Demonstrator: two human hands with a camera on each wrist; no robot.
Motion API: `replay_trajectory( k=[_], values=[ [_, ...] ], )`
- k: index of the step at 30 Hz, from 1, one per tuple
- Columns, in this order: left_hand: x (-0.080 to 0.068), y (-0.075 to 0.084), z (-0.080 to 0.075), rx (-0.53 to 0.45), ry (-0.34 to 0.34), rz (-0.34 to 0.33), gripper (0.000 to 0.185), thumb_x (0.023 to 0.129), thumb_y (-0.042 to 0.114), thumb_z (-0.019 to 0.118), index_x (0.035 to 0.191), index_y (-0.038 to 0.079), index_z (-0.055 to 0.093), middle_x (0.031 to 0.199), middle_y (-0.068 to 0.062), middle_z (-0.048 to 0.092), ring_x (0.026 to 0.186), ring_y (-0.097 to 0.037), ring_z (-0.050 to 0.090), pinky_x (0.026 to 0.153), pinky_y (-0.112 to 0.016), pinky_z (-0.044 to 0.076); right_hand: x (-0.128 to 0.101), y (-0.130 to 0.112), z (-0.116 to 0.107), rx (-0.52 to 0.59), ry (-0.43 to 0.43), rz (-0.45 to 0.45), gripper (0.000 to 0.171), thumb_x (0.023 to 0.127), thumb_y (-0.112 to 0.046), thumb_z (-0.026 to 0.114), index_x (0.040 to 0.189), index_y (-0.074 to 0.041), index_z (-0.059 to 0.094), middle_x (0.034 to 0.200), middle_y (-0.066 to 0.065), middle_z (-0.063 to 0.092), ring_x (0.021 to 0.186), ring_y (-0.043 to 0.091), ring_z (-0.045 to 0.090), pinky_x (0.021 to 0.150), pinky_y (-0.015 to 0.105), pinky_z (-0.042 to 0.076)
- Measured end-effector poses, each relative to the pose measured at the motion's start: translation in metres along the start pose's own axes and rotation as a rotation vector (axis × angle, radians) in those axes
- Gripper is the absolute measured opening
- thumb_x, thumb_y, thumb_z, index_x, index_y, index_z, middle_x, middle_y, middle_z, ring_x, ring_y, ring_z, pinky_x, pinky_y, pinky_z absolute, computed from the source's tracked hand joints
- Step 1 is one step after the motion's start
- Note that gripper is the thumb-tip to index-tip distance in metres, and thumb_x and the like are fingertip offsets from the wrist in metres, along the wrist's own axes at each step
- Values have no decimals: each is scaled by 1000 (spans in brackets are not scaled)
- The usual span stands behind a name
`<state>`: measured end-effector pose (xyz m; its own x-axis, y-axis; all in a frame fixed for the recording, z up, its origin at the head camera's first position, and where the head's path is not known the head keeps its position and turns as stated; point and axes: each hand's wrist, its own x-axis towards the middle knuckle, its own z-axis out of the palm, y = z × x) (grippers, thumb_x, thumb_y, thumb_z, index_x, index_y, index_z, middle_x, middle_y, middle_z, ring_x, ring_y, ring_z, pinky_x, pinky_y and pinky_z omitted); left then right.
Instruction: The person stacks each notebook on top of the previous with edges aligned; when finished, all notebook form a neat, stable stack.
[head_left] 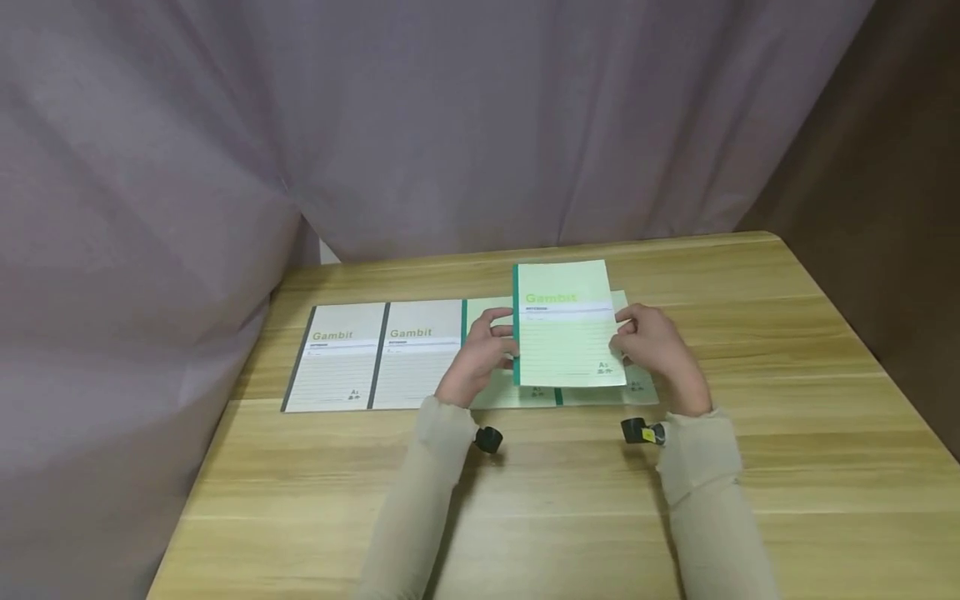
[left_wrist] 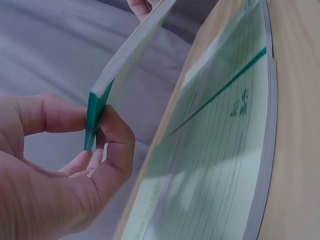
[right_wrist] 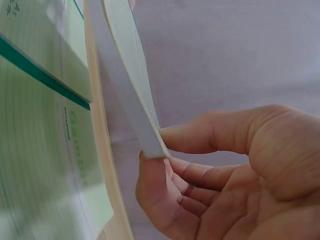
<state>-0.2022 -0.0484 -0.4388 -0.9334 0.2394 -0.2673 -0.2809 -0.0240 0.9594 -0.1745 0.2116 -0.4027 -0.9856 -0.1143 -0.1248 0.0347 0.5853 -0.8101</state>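
Observation:
A green notebook (head_left: 570, 342) with a darker green spine is held up above the table between both hands. My left hand (head_left: 482, 354) pinches its spine edge; in the left wrist view the thumb and index finger (left_wrist: 117, 132) grip the green spine (left_wrist: 95, 112). On the opposite side my right hand (head_left: 656, 343) pinches the page edge (right_wrist: 150, 142) between thumb and curled fingers. Beneath it lie two more green notebooks, side by side, partly covered by the raised one and the left hand. One of these lower notebooks (left_wrist: 210, 135) shows its ruled cover in the left wrist view.
Two white notebooks with dark grey spines, a left one (head_left: 333, 358) and a right one (head_left: 416, 354), lie left of the green ones in the same row. The wooden table (head_left: 570, 517) backs onto a grey curtain (head_left: 450, 125).

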Motion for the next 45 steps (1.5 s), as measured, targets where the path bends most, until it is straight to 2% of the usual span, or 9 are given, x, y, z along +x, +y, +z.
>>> replay_trajectory(
  k=[6,13,24,35,40,45],
  values=[
    [-5,-2,-12,13,15,16,73,80,-15,54,148,8,41,125,-17,54,81,-21,56,65,-30,53,4,-3,12,17,-20,10,55,83,2,56,133,21,44,103,26,62,70,29,67,69,43,60],
    [-7,-6,-25,21,17,18,74,80,-15,51,150,6,38,124,-18,57,85,-22,60,67,-32,55,9,-9,23,-16,-20,-3,52,84,1,56,131,20,46,101,25,62,70,34,69,62,32,55],
    [-13,-13,-46,64,25,5,72,81,-14,54,149,7,40,124,-17,53,85,-22,57,68,-32,54,13,-13,41,1,-57,-25,53,83,2,60,130,20,47,99,24,65,68,32,71,70,35,57],
    [-20,-18,-62,49,50,-4,70,81,-14,55,147,7,43,120,-15,52,77,-19,53,63,-28,51,17,-13,60,21,-82,-43,49,87,3,61,131,20,47,103,25,62,67,27,70,70,37,59],
    [-17,-20,-67,49,45,-3,67,82,-12,56,146,4,42,117,-15,55,82,-20,58,65,-28,53,19,-12,65,23,-84,-46,49,88,3,61,131,20,46,102,24,62,68,28,70,69,39,59],
    [-16,-21,-73,32,52,-38,63,86,-8,57,145,4,42,118,-16,59,84,-21,61,66,-28,53,22,-11,72,20,-92,-47,47,88,3,62,130,19,47,99,22,61,67,27,70,65,36,58]
  ],
)
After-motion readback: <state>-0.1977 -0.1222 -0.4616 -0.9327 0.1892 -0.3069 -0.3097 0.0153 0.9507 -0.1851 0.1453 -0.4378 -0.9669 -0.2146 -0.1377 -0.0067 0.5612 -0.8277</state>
